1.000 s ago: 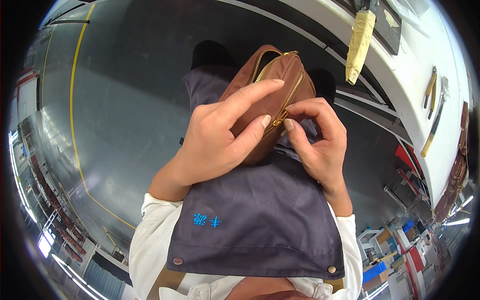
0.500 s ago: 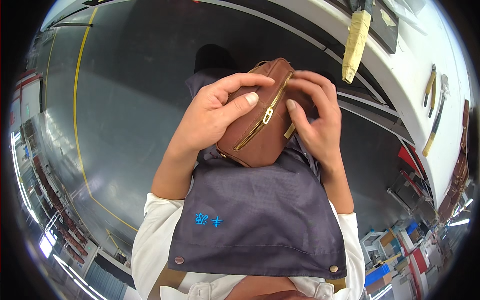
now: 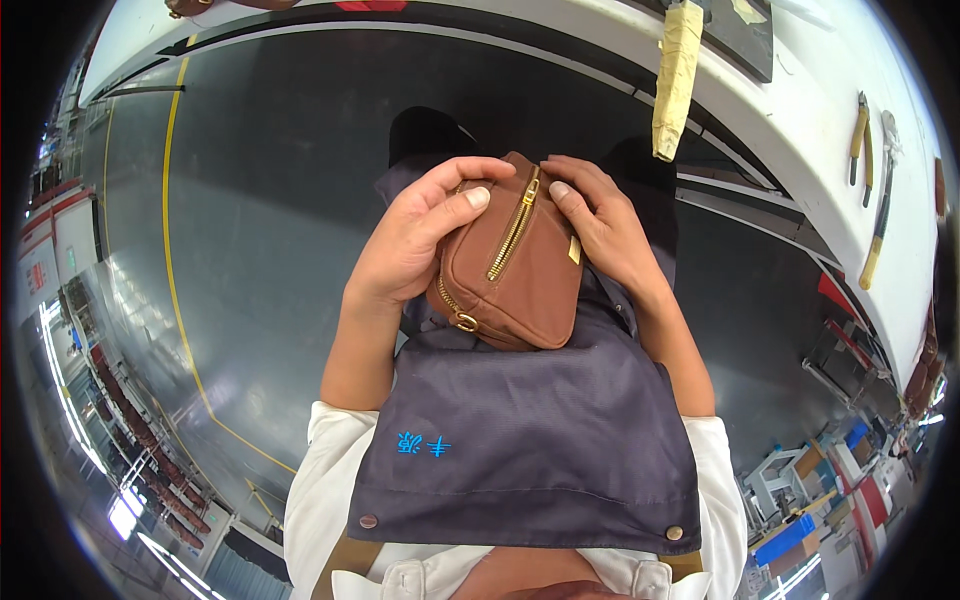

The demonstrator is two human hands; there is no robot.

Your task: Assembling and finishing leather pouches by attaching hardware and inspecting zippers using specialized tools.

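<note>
The left hand (image 3: pixel 415 250) has its grip closed around the left side of a small brown pouch (image 3: pixel 515 265), thumb lying across the top near the zip and the fingers curled over the far edge. The right hand (image 3: pixel 605 235) holds the pouch's right side in the same closed way, its thumb tip pressed close to the top end of the brass zip (image 3: pixel 512 235), the fingers wrapped behind where they cannot be seen. The zip runs down the middle of the upper face and looks shut; a second zip with a ring pull (image 3: pixel 465 322) curves round the lower left corner. A small pale tag sits on the right edge. The pouch is held above the lap, resting on or just over a dark grey apron (image 3: pixel 530 440) with small blue stitched marks and two snap studs along its hem. Under the apron shows a white shirt (image 3: pixel 320 480). Beyond the hands lies a grey floor (image 3: pixel 260 200) with a yellow line (image 3: pixel 172 250). To the right runs a white counter (image 3: pixel 800 130) carrying pliers (image 3: pixel 860 135) and another long tool, with a yellowish cloth strip (image 3: pixel 675 75) hanging over its edge.
</note>
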